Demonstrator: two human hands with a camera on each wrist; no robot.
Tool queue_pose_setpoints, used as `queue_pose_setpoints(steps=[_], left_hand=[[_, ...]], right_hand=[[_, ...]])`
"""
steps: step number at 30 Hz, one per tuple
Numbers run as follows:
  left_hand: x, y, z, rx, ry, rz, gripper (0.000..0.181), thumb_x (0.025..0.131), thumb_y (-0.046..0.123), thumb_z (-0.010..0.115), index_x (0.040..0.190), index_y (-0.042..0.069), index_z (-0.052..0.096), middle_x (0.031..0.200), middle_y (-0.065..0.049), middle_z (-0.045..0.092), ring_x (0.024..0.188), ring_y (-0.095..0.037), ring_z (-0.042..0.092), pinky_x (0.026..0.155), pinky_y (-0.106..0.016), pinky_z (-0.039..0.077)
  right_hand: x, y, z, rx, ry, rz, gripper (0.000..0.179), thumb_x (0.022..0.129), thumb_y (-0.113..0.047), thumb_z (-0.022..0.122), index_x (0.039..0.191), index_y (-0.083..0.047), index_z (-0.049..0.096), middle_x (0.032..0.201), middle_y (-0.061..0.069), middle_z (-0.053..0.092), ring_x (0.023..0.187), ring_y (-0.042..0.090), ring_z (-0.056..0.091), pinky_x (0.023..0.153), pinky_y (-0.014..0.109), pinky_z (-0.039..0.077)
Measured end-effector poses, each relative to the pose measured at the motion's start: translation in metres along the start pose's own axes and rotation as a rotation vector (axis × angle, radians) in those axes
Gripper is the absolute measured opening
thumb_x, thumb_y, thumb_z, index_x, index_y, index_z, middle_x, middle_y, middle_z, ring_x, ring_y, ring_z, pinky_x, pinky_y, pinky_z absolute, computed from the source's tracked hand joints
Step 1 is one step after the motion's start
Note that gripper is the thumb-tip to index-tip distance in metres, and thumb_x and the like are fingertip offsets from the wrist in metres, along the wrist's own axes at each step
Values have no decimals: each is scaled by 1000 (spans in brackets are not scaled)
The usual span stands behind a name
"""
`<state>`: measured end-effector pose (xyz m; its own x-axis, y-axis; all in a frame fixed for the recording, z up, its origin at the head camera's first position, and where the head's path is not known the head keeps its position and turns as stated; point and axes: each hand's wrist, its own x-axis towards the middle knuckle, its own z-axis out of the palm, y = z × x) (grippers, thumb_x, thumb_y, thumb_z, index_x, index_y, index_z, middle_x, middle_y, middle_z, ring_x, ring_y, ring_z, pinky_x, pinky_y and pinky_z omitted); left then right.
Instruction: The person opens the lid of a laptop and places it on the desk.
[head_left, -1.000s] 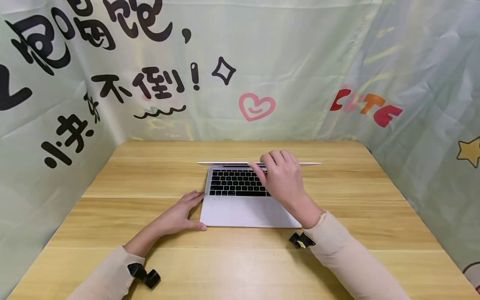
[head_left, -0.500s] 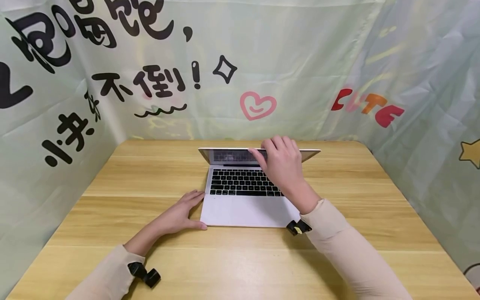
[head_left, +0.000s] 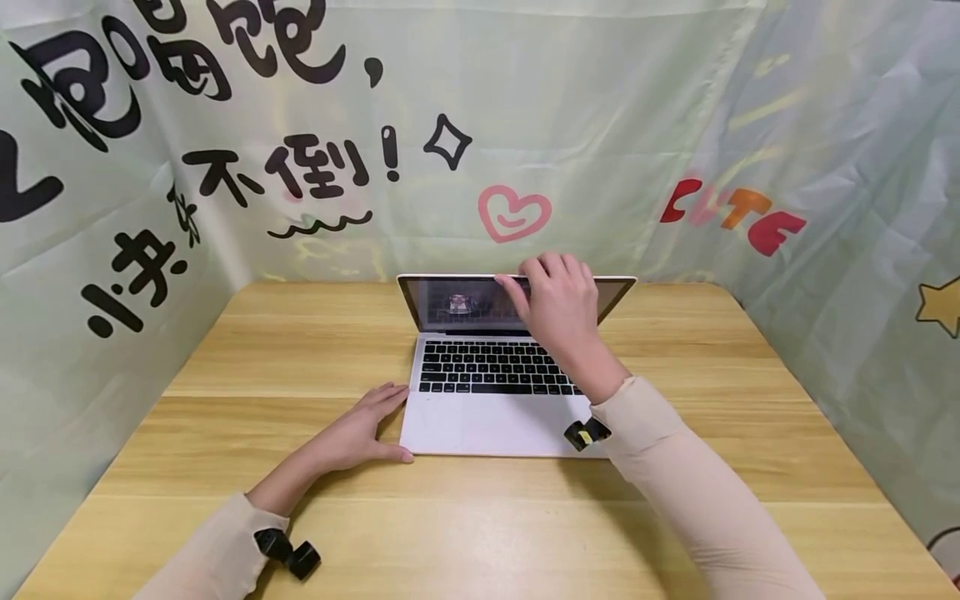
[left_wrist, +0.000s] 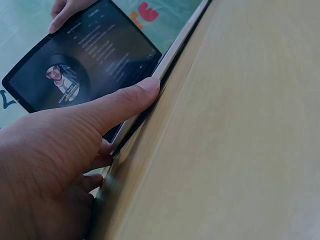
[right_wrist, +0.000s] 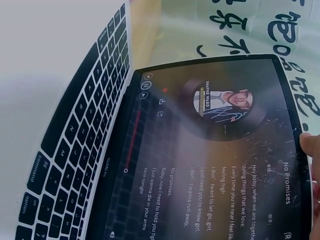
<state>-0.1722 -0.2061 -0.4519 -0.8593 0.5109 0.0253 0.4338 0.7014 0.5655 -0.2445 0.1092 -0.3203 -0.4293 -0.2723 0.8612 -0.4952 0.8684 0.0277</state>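
Observation:
A silver laptop (head_left: 442,425) sits on the wooden table, its lid raised and its lit screen (head_left: 472,304) facing me. My right hand (head_left: 562,308) pinches the top edge of the lid right of centre, thumb on the screen side and fingers over the back. In the right wrist view, the screen (right_wrist: 200,150) shows a music player with lyrics and a round portrait; the thumb (right_wrist: 311,145) is at the lid's edge. My left hand (head_left: 356,429) rests against the base's front left corner, fingers along the left side. The left wrist view has its thumb (left_wrist: 130,100) touching the base's edge.
The wooden table (head_left: 487,533) reaches back to pale green cloth (head_left: 615,125) printed with black characters and a pink heart. Cloth also hangs along both sides. Small black devices (head_left: 287,552) are on both wrists, over beige sleeves.
My right hand has swung the lid up and back from nearly edge-on to the head camera, bringing the screen into view. The left hand and the laptop base have stayed put.

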Motion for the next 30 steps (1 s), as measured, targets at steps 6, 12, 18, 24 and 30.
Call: queue_pose_setpoints(steps=[6, 12, 18, 24, 30], left_hand=[[-2, 0, 1, -3, -2, -4, 111, 70, 65, 76, 152, 4, 32, 156, -16, 29, 145, -40, 18, 114, -59, 17], [-2, 0, 1, -4, -4, -4, 111, 70, 64, 76, 152, 4, 32, 156, -16, 29, 145, -40, 17, 114, -58, 17], [-2, 0, 1, 1, -7, -6, 111, 70, 64, 76, 152, 3, 32, 156, -17, 29, 145, -41, 17, 114, -58, 16], [-1, 0, 1, 5, -2, -4, 110, 71, 62, 77, 152, 2, 33, 156, -18, 30, 144, -42, 18, 114, -59, 17], [-1, 2, 1, 2, -5, -7, 109, 71, 61, 78, 151, 2, 33, 156, -19, 30, 144, -43, 18, 113, -60, 16]], right_hand=[[7, 3, 9, -2, 9, 41, 39, 90, -46, 68, 86, -7, 68, 83, 10, 63, 82, 33, 59, 71, 48, 49], [17, 9, 17, -13, -13, 85, 41, 91, -47, 66, 87, -7, 69, 86, 11, 63, 81, 33, 58, 72, 48, 49], [26, 12, 25, -25, -52, 135, 41, 92, -46, 64, 89, -6, 67, 91, 12, 63, 86, 35, 58, 76, 49, 49], [34, 16, 32, -41, -78, 165, 43, 93, -47, 62, 92, -5, 68, 93, 13, 62, 90, 36, 58, 78, 49, 49], [41, 22, 39, -20, -130, 191, 42, 94, -48, 61, 96, -6, 67, 96, 12, 62, 93, 35, 57, 83, 49, 48]])
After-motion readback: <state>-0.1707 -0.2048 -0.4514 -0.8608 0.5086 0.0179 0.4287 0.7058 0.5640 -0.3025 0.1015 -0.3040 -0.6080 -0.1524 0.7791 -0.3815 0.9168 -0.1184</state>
